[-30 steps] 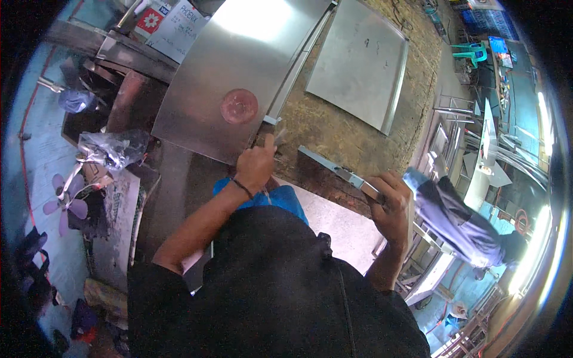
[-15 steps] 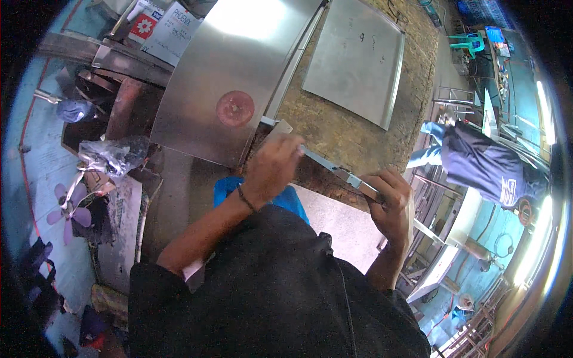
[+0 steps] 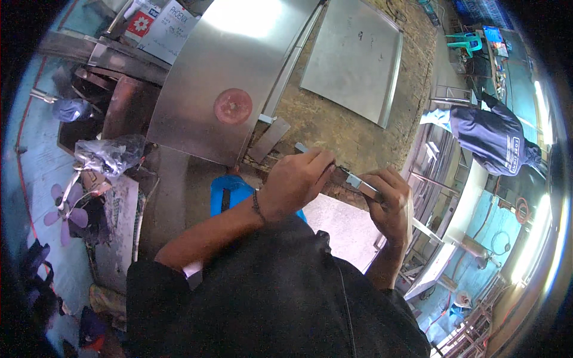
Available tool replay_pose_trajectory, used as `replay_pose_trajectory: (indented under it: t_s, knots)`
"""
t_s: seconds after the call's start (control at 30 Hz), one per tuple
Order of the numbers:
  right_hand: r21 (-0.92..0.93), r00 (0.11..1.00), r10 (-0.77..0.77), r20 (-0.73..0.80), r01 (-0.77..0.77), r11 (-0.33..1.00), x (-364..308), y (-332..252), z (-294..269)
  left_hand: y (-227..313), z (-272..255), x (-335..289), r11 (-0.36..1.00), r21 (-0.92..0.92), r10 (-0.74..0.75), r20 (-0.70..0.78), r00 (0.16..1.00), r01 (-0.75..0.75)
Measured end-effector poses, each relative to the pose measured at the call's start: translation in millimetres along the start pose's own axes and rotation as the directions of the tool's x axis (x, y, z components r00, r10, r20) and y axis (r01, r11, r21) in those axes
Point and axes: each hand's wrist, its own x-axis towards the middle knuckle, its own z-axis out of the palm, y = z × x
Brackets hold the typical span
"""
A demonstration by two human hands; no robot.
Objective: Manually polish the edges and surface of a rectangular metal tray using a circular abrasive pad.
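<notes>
My left hand (image 3: 298,182) is closed on a narrow grey metal strip (image 3: 302,148), whose far end sticks out past the knuckles. The strip runs toward my right hand (image 3: 391,200). That hand is closed on a thicker silver and brown piece (image 3: 360,184) at the strip's right end; what kind of tool this makes I cannot tell. On the front edge of the wooden workbench (image 3: 340,134), just left of the strip, lies a small flat metal plate (image 3: 268,140). My fingers hide the strip's middle.
A large shiny metal sheet (image 3: 200,89) with a red disc (image 3: 233,106) on it covers the bench's left part. Farther right lies a second metal sheet (image 3: 352,65). A blue plastic thing (image 3: 222,194) stands below the bench edge. Another person (image 3: 492,137) is at the right.
My left hand has moved right and slightly down along the strip, uncovering the small plate on the bench. My right hand stays almost still. The other person has shifted position.
</notes>
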Motion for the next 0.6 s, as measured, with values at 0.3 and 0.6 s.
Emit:
replay_pose_trajectory:
  t_s: [0.3,0.6]
  knots:
    - [-0.022,1.000,-0.003,-0.004,0.003,1.000,-1,-3,1,-11,4,-3,0.995,-0.094,-0.042,-0.024,0.999,0.040]
    - [-0.002,1.000,-0.006,0.003,0.006,1.000,1,-6,4,-25,-11,-10,0.939,-0.233,-0.262,-0.010,0.965,0.252]
